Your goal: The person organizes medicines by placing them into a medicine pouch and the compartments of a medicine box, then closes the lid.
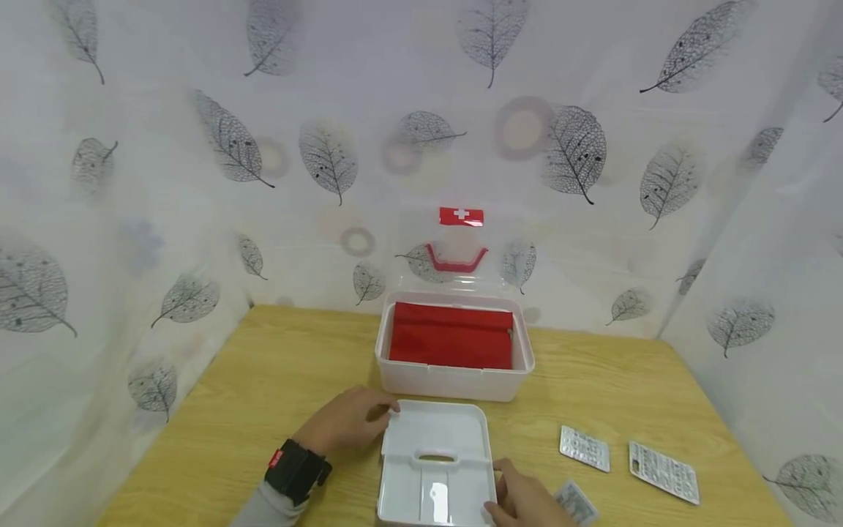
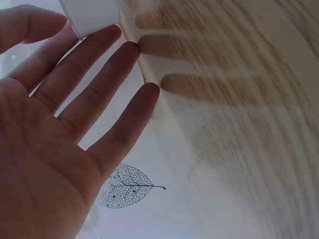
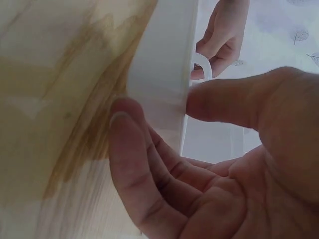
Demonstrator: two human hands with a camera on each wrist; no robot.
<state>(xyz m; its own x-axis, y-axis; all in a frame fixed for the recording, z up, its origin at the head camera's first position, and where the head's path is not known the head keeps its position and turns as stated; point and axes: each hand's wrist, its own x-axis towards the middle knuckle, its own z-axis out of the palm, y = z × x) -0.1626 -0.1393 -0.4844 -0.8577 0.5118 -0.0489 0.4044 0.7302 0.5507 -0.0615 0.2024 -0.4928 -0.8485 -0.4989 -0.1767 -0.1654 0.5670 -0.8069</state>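
A white tray [image 1: 436,439] with a raised handle in its middle lies in front of the first-aid box [image 1: 454,380]. My left hand [image 1: 352,419] is at its far left corner, and in the left wrist view the long fingers [image 2: 107,94] are nearly straight, their tips by the tray's bottom edge near the wood. My right hand [image 1: 527,501] holds the tray's right side; in the right wrist view its thumb [image 3: 224,99] presses the rim while the fingers curl along the wall. The box stands with its clear lid raised and a red pouch [image 1: 451,337] inside.
Right of the tray lie two silver blister packs, the nearer one [image 1: 585,448] and a larger one [image 1: 664,472]. A small flat packet [image 1: 576,503] is partly behind my right hand. A leaf-patterned curtain [image 1: 329,241] closes off the back and sides of the wooden table [image 1: 263,366].
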